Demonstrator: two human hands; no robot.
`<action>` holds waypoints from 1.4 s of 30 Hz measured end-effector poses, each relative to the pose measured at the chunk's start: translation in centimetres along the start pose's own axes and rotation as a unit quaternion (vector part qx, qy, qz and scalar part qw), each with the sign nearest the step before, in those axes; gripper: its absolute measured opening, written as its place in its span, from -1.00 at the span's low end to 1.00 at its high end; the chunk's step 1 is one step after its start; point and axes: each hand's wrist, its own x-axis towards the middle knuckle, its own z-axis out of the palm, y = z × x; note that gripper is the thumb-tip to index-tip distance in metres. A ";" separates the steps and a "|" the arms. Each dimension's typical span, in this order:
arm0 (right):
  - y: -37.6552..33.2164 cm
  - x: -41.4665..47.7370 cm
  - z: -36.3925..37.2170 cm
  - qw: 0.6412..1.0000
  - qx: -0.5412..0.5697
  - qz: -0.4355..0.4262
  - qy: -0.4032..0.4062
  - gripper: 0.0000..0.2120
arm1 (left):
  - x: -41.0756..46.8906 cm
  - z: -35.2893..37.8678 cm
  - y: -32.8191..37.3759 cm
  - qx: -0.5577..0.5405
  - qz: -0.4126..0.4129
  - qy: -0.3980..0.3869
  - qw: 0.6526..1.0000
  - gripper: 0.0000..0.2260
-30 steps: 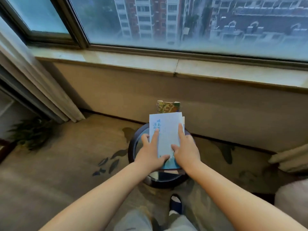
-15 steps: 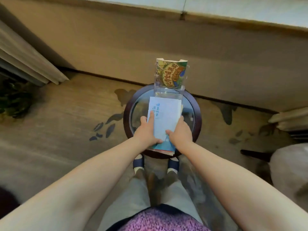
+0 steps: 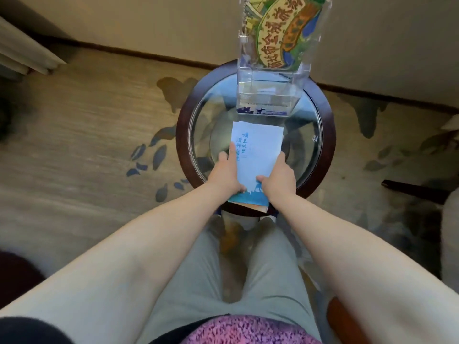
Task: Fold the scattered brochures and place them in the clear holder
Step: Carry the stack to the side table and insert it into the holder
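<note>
A folded pale blue brochure (image 3: 258,145) with blue lettering lies flat on the round glass-topped table (image 3: 327,135), its near end over the rim. My left hand (image 3: 226,172) presses its left side, index finger straight on the paper. My right hand (image 3: 279,178) rests along its right edge, thumb on top. An orange edge of another brochure (image 3: 258,208) shows beneath. The clear holder (image 3: 270,95) stands at the table's far side. Its upper tier holds a colourful brochure (image 3: 283,28) and its lower tier a blue-and-white one (image 3: 258,111).
The table stands on patterned carpet close to the wall. A curtain (image 3: 24,53) hangs at the far left. A dark furniture leg (image 3: 417,192) and a white cushion (image 3: 450,244) are on the right. My knees sit just under the table's near rim.
My view has tipped down and come closer to the table. Both hands have slid toward the brochure's near end; the brochure now lies flat on the table.
</note>
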 end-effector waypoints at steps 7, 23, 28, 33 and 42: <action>1.7 3.3 3.0 0.999 0.022 0.038 0.006 -0.46 | 3.9 2.2 -0.5 0.009 0.009 0.042 0.999 0.07; 0.9 5.8 -0.2 0.985 0.141 0.099 -0.026 -0.64 | 5.3 -1.2 3.5 -0.323 -0.113 0.066 0.937 -0.77; 1.0 5.0 -1.2 0.956 0.239 0.160 -0.060 -0.67 | 4.0 -1.8 3.8 -0.320 -0.103 0.089 0.938 -0.72; 0.6 3.6 -2.3 0.976 0.195 0.100 0.008 -0.67 | 2.8 -2.9 3.6 -0.254 -0.062 0.121 0.958 -0.49; -0.4 0.2 -5.5 0.974 0.006 -0.205 0.102 -0.35 | -0.3 -4.7 5.6 -0.065 0.094 0.170 0.979 -0.57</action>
